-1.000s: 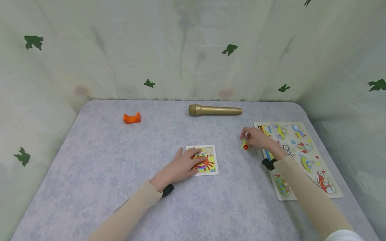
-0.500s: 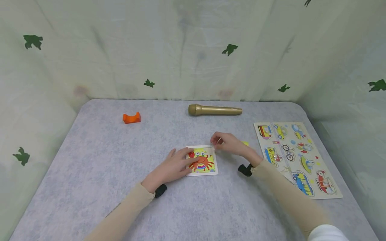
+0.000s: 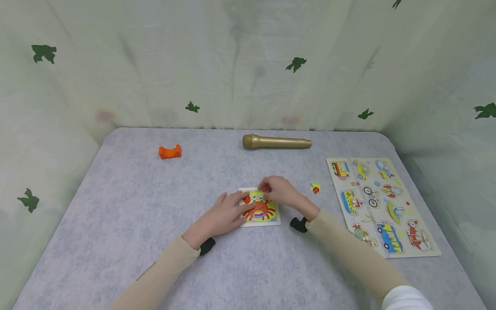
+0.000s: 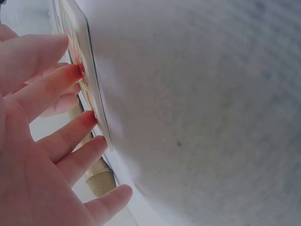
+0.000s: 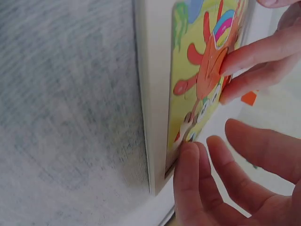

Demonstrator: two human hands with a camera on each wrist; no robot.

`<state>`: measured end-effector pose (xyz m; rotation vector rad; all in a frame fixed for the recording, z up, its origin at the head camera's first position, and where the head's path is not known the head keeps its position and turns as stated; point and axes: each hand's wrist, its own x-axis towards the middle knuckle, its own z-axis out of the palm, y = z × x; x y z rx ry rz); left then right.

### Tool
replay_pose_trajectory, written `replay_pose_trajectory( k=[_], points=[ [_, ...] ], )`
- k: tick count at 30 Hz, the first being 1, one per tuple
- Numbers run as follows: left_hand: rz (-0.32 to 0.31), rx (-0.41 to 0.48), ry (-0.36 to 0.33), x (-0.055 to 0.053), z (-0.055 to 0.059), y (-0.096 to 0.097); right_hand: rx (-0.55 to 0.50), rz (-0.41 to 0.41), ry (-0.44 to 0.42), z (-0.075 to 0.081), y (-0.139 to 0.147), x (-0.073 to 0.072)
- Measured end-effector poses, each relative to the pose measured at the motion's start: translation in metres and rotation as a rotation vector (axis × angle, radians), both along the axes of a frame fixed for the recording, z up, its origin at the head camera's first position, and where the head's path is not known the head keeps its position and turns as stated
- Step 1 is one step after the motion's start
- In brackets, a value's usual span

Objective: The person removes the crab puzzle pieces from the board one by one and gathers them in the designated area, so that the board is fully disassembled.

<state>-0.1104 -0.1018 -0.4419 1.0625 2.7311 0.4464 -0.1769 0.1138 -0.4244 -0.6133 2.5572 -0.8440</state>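
A framed crab jigsaw puzzle (image 3: 260, 215) lies flat on the table in front of me. My left hand (image 3: 224, 215) rests on its left side, fingers spread; in the left wrist view several fingertips (image 4: 88, 117) touch the picture. My right hand (image 3: 283, 190) is over the puzzle's top right corner. In the right wrist view its fingertips (image 5: 189, 148) touch the picture near the crab's eyes, by a gap; no piece shows held between them. A loose yellow puzzle piece (image 3: 315, 188) with a red patch lies on the table to the right of that hand.
A peg puzzle board (image 3: 383, 206) with vehicle pictures lies at the right, partly under the right sleeve. At the back lies a gold microphone (image 3: 277, 142). An orange curved block (image 3: 169, 152) stands at the back left. Pale curtains surround the table.
My right hand has left the loose yellow piece and moved left onto the puzzle's top right corner. The left hand has slid slightly left, uncovering more of the crab.
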Motion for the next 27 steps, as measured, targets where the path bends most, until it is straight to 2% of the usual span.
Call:
replay_pose_trajectory(
  k=[11, 19, 27],
  points=[
    [-0.008, -0.052, 0.037, 0.000, -0.004, 0.001, 0.026, 0.008, 0.019, -0.006, -0.008, 0.004],
    [-0.004, -0.047, 0.026, -0.001, -0.004, 0.001, 0.029, 0.006, 0.039, -0.012, -0.008, 0.005],
    [-0.018, -0.019, 0.038, 0.000, -0.002, 0.001, 0.038, -0.002, 0.007, -0.012, -0.008, 0.004]
  ],
)
